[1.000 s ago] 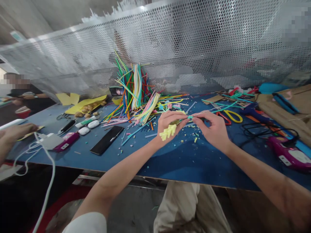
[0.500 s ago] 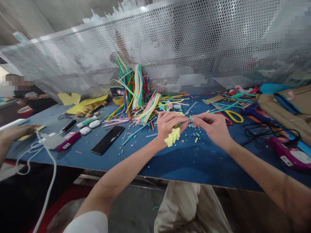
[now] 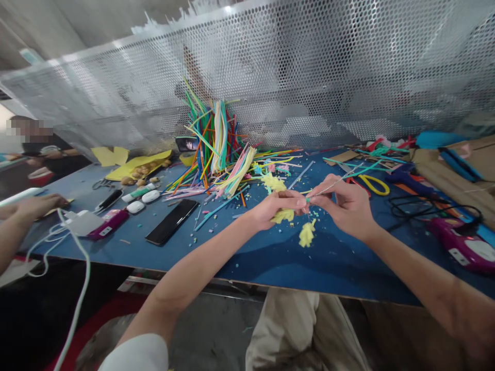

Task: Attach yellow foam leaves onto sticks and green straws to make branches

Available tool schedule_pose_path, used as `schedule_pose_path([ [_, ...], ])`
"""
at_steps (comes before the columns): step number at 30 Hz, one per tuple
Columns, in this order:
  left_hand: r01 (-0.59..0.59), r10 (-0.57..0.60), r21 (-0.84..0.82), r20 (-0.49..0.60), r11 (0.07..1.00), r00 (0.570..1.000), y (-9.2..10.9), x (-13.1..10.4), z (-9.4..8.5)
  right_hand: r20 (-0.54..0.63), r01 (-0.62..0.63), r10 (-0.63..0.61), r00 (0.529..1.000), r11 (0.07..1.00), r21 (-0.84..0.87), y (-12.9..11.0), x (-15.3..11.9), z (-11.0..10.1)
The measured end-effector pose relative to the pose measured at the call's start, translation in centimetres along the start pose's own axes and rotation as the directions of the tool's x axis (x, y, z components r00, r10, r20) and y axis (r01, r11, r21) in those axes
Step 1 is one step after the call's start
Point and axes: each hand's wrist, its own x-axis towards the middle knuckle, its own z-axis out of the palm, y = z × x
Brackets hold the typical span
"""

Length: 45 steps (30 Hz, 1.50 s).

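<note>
My left hand (image 3: 280,206) is closed, its thumb and fingertips pinching the base of a yellow pipe-cleaner flower. Yellow fluffy pieces of it (image 3: 307,234) show above, beneath and beyond the fingers. At the pinch there is a small green bit (image 3: 308,200), where both hands' fingertips meet. My right hand (image 3: 346,206) is closed on a thin twisted wire stem (image 3: 328,188), which slants up and right past the knuckles. How the stem joins the yellow pieces is hidden by my fingers.
A bundle of coloured pipe cleaners (image 3: 219,136) stands at the back. A phone (image 3: 172,222), yellow-handled scissors (image 3: 374,185), purple devices (image 3: 460,247) and cables lie around. Cut bits litter the blue table (image 3: 240,252). Another person's hand (image 3: 42,206) is at the left.
My left hand has turned, and the yellow pieces are now spread, one hanging lower between my hands. The right hand has shifted slightly right. At the left, the other person's hand has moved.
</note>
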Motion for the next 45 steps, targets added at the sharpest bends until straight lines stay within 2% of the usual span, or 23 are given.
schedule_pose_path([
  [2, 0.083, -0.076, -0.079, 0.079, 0.993, 0.994, 0.1, -0.1, 0.0, 0.048, 0.021, -0.022, 0.999, 1.0, 0.023, -0.1, -0.1, 0.0],
  [5, 0.085, -0.078, -0.093, 0.08, 0.992, 0.994, 0.2, -0.1, 0.3, 0.037, 0.017, -0.018, 0.999, 1.0, 0.017, 0.1, -0.2, 0.0],
  [7, 0.019, -0.017, -0.05, 0.035, 0.999, 0.999, 0.2, 0.1, 0.4, -0.066, -0.021, 0.021, 0.998, 1.0, 0.007, 0.3, -0.2, 0.1],
  [9, -0.076, 0.078, 0.061, -0.036, 0.995, 0.996, 0.0, 0.3, 0.4, -0.203, -0.083, 0.083, 0.976, 0.996, 0.007, 0.6, -0.1, 0.0],
  [11, -0.188, 0.23, 0.25, -0.15, 0.95, 0.962, -0.1, 0.3, 0.1, -0.309, -0.149, 0.143, 0.94, 0.989, 0.005, 0.8, 0.1, -0.1],
  [12, -0.245, 0.338, 0.369, -0.212, 0.896, 0.917, -0.2, 0.3, 0.0, -0.344, -0.175, 0.164, 0.924, 0.985, 0.002, 0.9, 0.2, -0.1],
  [14, -0.322, 0.583, 0.634, -0.256, 0.704, 0.771, -0.3, 0.1, -0.3, -0.385, -0.21, 0.195, 0.902, 0.978, 0.002, 1.1, 0.4, -0.1],
  [15, -0.333, 0.683, 0.753, -0.206, 0.568, 0.7, -0.3, -0.1, -0.4, -0.394, -0.222, 0.207, 0.895, 0.975, 0.007, 1.1, 0.5, 0.0],
  [16, -0.334, 0.749, 0.843, -0.116, 0.421, 0.652, -0.3, -0.3, -0.4, -0.4, -0.234, 0.22, 0.89, 0.972, 0.016, 1.1, 0.5, 0.1],
  [17, -0.327, 0.777, 0.901, -0.016, 0.284, 0.629, -0.3, -0.5, -0.4, -0.4, -0.246, 0.236, 0.886, 0.969, 0.027, 1.1, 0.4, 0.2],
  [18, -0.319, 0.779, 0.931, 0.066, 0.176, 0.624, -0.3, -0.6, -0.3, -0.394, -0.259, 0.253, 0.883, 0.965, 0.04, 1.1, 0.4, 0.4],
  [19, -0.304, 0.771, 0.947, 0.117, 0.104, 0.627, -0.2, -0.7, -0.1, -0.388, -0.27, 0.268, 0.882, 0.962, 0.052, 1.0, 0.3, 0.5],
  [21, -0.257, 0.758, 0.965, 0.136, 0.044, 0.638, -0.2, -0.7, 0.2, -0.377, -0.285, 0.29, 0.88, 0.956, 0.072, 0.8, 0.1, 0.8],
  [25, -0.195, 0.779, 0.98, 0.105, 0.022, 0.618, -0.4, -0.3, 0.6, -0.327, -0.314, 0.326, 0.887, 0.945, 0.093, 0.1, -0.2, 1.3],
  [28, -0.206, 0.804, 0.978, 0.107, 0.02, 0.585, -0.5, -0.1, 0.4, -0.28, -0.33, 0.34, 0.898, 0.94, 0.085, -0.6, -0.4, 1.6],
  [35, -0.218, 0.849, 0.975, 0.09, 0.031, 0.521, -0.3, -0.3, 0.4, -0.276, -0.346, 0.336, 0.901, 0.938, 0.014, -1.3, -0.8, 2.0],
  [37, -0.221, 0.847, 0.975, 0.089, 0.035, 0.525, -0.3, -0.4, 0.6, -0.267, -0.336, 0.323, 0.908, 0.942, 0.0, -1.4, -0.9, 2.0],
  [40, -0.235, 0.84, 0.968, 0.054, 0.089, 0.539, -0.4, -0.5, 0.6, -0.25, -0.305, 0.288, 0.925, 0.952, -0.034, -1.4, -1.1, 2.0],
  [42, -0.265, 0.839, 0.951, 0.014, 0.156, 0.543, -0.4, -0.5, 0.6, -0.237, -0.272, 0.253, 0.938, 0.961, -0.052, -1.3, -1.1, 2.1],
  [45, -0.293, 0.794, 0.899, -0.092, 0.326, 0.601, -0.2, -0.4, 0.8, -0.239, -0.198, 0.173, 0.955, 0.976, -0.088, -1.0, -1.0, 2.0],
])
